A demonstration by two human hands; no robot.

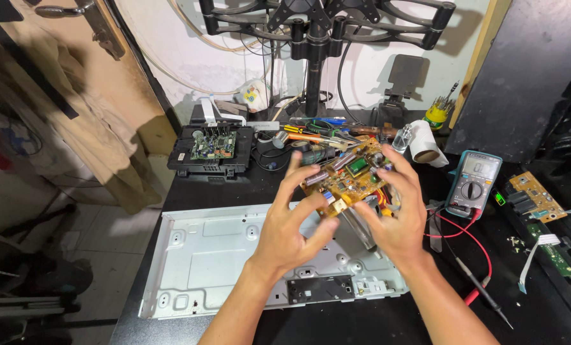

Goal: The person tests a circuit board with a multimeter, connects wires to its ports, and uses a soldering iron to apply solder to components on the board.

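Left hand [292,230] and right hand [397,214] are pinching an orange rectangular circuit board [349,176] between them.
Its long axis is tilting up-right; fingertips are apparently gripping both ends equally.

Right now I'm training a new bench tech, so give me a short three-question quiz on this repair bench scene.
1. True or false: both hands hold the orange circuit board above the grey metal chassis.
2. Which lies nearest the right hand? A) multimeter B) black-framed green board C) screwdriver holder
3. What colours are the multimeter's two test leads?

Key:
1. True. The left hand and the right hand grip the board at its near edges, raised over the chassis.
2. A. The multimeter sits just right of that hand.
3. One red, one black.
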